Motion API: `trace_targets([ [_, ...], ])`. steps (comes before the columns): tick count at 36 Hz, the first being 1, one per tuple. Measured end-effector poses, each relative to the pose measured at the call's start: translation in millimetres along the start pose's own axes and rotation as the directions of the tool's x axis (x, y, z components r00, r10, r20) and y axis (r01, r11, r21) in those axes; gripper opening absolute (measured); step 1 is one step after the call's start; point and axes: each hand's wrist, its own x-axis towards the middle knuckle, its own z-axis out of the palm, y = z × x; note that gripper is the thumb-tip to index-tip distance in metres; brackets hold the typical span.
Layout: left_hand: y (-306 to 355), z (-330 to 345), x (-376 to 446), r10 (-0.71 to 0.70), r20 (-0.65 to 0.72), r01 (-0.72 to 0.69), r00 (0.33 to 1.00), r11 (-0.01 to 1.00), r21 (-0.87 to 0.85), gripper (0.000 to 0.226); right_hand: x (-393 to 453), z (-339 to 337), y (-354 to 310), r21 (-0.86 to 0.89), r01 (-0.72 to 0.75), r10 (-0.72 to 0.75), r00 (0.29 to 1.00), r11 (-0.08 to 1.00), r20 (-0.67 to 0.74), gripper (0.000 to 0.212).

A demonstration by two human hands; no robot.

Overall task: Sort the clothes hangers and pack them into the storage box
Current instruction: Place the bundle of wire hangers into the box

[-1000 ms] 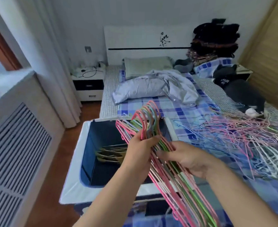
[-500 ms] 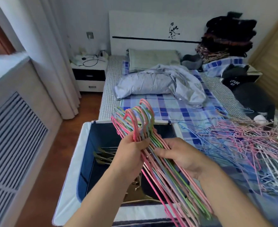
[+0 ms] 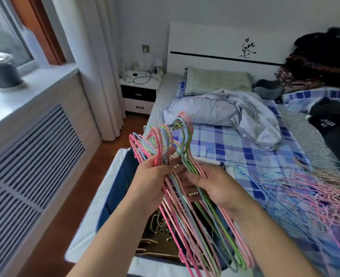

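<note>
A thick bunch of pink, green and blue wire hangers (image 3: 187, 214) is held over the open storage box (image 3: 97, 202), hooks pointing up and away. My left hand (image 3: 151, 180) grips the bunch just under the hooks. My right hand (image 3: 215, 186) holds the right side of the same bunch, fingers curled round a few green and pink hangers. The box is dark blue inside with a white rim, and wooden hangers (image 3: 155, 236) lie on its floor. A loose tangle of pink, blue and white hangers (image 3: 309, 198) is spread over the bed to the right.
The box stands at the near left edge of the bed (image 3: 235, 144), which has a blue checked sheet, a crumpled grey quilt (image 3: 225, 110) and piled clothes (image 3: 321, 62) at the back right. A radiator cover (image 3: 25, 148), curtain and nightstand (image 3: 139, 90) line the left side.
The view has swung left and nearer the box. Both hands keep hold of the bunch, which now hangs lower over the box with the hooks fanned further apart.
</note>
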Motion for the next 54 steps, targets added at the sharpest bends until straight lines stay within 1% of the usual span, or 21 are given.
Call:
trace_targets([
  [2,5,-1,-4,0.021,-0.026,-0.022,0.999,0.999,-0.029,0.044,3,-9,0,0.060,-0.042,0.042,0.999,0.997,0.000,0.016],
  [3,9,-2,-6,0.038,-0.033,-0.039,0.999,0.998,-0.043,0.041,5,-14,0,0.053,-0.053,0.053,0.999,0.997,-0.002,0.014],
  [6,25,-14,-11,0.112,-0.083,-0.118,0.990,0.990,-0.076,0.034,8,-32,4,-0.048,-0.040,0.040,0.999,0.998,0.007,0.014],
  [9,39,-37,-12,0.156,-0.135,-0.168,0.978,0.982,-0.082,0.030,11,-46,7,-0.106,-0.040,0.047,0.997,0.994,0.061,0.016],
  [11,44,-48,-16,0.175,-0.157,-0.185,0.972,0.981,-0.053,0.028,12,-50,9,-0.095,-0.061,0.072,0.991,0.994,0.114,0.016],
  [15,50,-61,-28,0.217,-0.221,-0.214,0.951,0.976,0.039,0.025,20,-45,18,-0.135,-0.120,0.141,0.978,0.984,0.156,0.020],
  [17,52,-66,-34,0.246,-0.240,-0.225,0.939,0.968,0.112,0.025,21,-37,26,-0.203,-0.153,0.192,0.963,0.967,0.191,0.023],
  [19,52,-75,-41,0.261,-0.281,-0.211,0.923,0.958,0.195,0.024,21,-27,38,-0.318,-0.162,0.245,0.938,0.934,0.244,0.023],
  [21,53,-84,-47,0.263,-0.311,-0.187,0.913,0.949,0.253,0.021,23,-15,56,-0.488,-0.103,0.267,0.921,0.867,0.282,0.024],
  [24,51,-94,-53,0.264,-0.347,-0.153,0.900,0.936,0.315,0.018,34,6,82,-0.744,0.103,0.236,0.912,0.660,0.336,0.027],
  [26,48,-98,-55,0.271,-0.380,-0.135,0.885,0.928,0.346,0.018,46,20,93,-0.820,0.245,0.226,0.885,0.518,0.407,0.029],
  [28,46,-103,-56,0.258,-0.400,-0.112,0.879,0.929,0.351,0.018,61,34,102,-0.841,0.369,0.213,0.854,0.397,0.475,0.025],
  [30,45,-109,-56,0.227,-0.413,-0.089,0.882,0.941,0.327,0.019,81,44,116,-0.839,0.459,0.185,0.834,0.292,0.520,0.019],
  [35,39,-127,-53,0.169,-0.423,-0.021,0.891,0.943,0.331,0.020,129,51,169,-0.867,0.488,0.149,0.854,0.098,0.498,0.006],
  [36,38,-130,-52,0.156,-0.427,-0.005,0.891,0.943,0.333,0.020,135,50,179,-0.870,0.488,0.139,0.859,0.073,0.494,0.008],
  [40,34,-143,-47,0.119,-0.455,0.053,0.882,0.936,0.349,0.019,149,34,218,-0.843,0.537,0.088,0.839,0.013,0.536,0.020],
  [43,32,-150,-41,0.115,-0.465,0.070,0.878,0.929,0.363,0.020,160,15,245,-0.852,0.523,0.106,0.847,0.019,0.522,0.029],
  [45,30,-152,-37,0.121,-0.476,0.068,0.871,0.930,0.361,0.020,168,3,260,-0.876,0.482,0.139,0.865,0.032,0.481,0.029],
  [48,23,-151,-32,0.145,-0.481,0.054,0.865,0.925,0.376,0.021,178,-14,282,-0.919,0.395,0.159,0.907,0.011,0.391,0.018],
  [49,22,-150,-32,0.155,-0.473,0.041,0.867,0.924,0.379,0.022,180,-17,287,-0.933,0.359,0.171,0.920,0.001,0.354,0.018],
  [54,15,-147,-34,0.143,-0.455,0.019,0.879,0.943,0.332,0.021,178,-1,298,-0.974,0.198,0.290,0.944,-0.112,0.158,0.045],
])
